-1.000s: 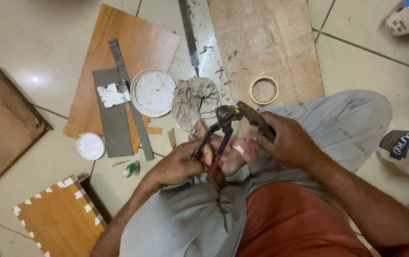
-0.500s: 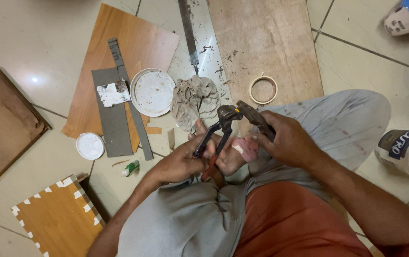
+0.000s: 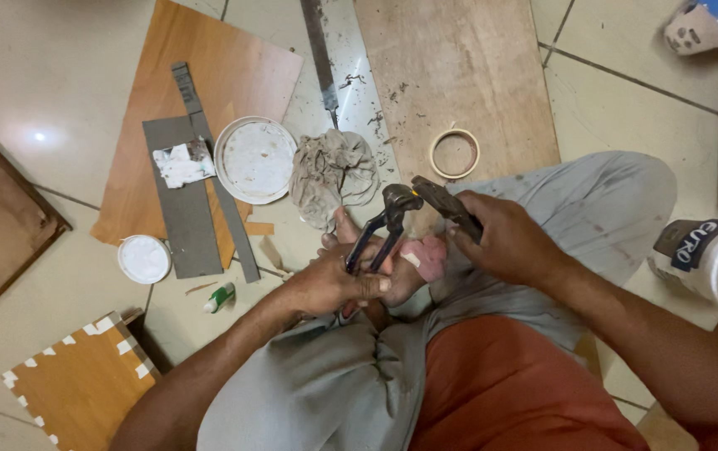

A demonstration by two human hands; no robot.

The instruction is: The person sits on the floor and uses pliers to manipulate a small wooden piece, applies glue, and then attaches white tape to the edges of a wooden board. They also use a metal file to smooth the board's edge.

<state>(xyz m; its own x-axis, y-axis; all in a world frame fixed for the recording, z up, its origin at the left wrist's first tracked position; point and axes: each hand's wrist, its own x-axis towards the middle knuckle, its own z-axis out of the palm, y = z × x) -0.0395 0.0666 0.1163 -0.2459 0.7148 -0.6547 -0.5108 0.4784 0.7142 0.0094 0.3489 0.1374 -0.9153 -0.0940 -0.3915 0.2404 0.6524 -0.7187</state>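
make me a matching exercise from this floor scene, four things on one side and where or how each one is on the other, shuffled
Things:
1. pincers
2. tape ring
3. crumpled rag
4. round white lid

Places or states:
A. lying on the bare plywood board
B. resting partly on the orange laminate sheet
C. gripped by the left hand and right hand
D. bunched on the tiled floor between the lid and the plywood

Pairs: 1-C, 2-A, 3-D, 4-B
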